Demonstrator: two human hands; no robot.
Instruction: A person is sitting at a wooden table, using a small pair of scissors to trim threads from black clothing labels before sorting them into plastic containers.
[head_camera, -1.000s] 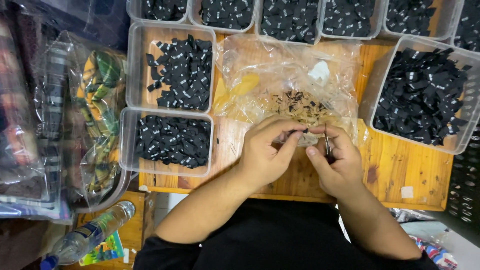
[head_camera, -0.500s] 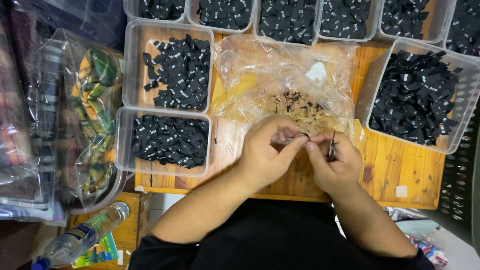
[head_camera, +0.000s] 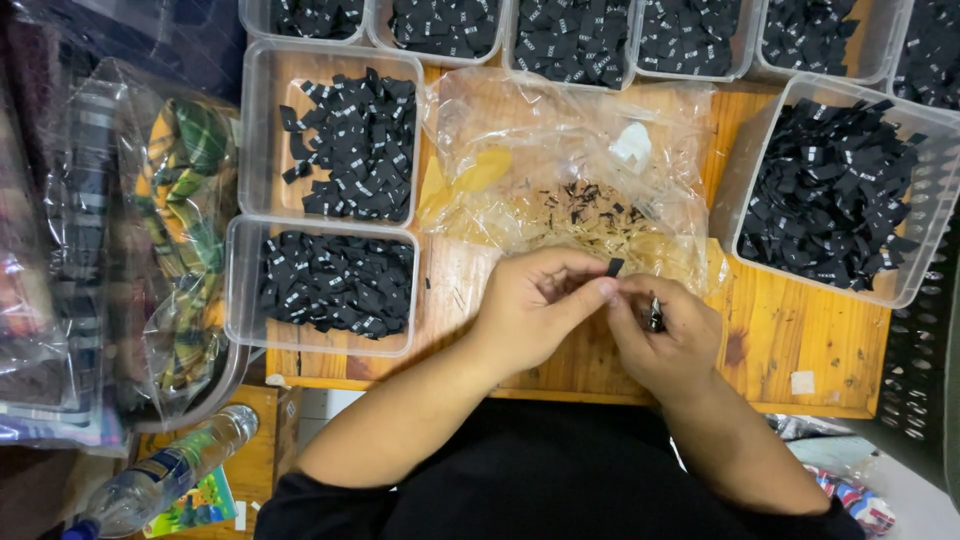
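Far left lies a plastic bottle (head_camera: 165, 475), then clear bins of black labels (head_camera: 338, 283) on the wooden table (head_camera: 790, 325). The left hand (head_camera: 535, 305) pinches a small black label (head_camera: 614, 267) at its fingertips, just above the right hand (head_camera: 668, 335), which is closed around a small dark tool (head_camera: 656, 315).

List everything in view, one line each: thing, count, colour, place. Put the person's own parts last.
Wooden table: one, orange-brown, centre.
Clear tubs of black tags: about eight; row along top, two at left, one at right.
Clear plastic bag: one, holding dark scraps, beyond the hands.
Bagged fabric: green and yellow, far left.
Plastic bottle: one, clear, bottom left.
Black tag: one, pinched at the fingertips.
Small dark tool: one, in the right hand; kind unclear.
Left hand: on the tag.
Right hand: meets the left.
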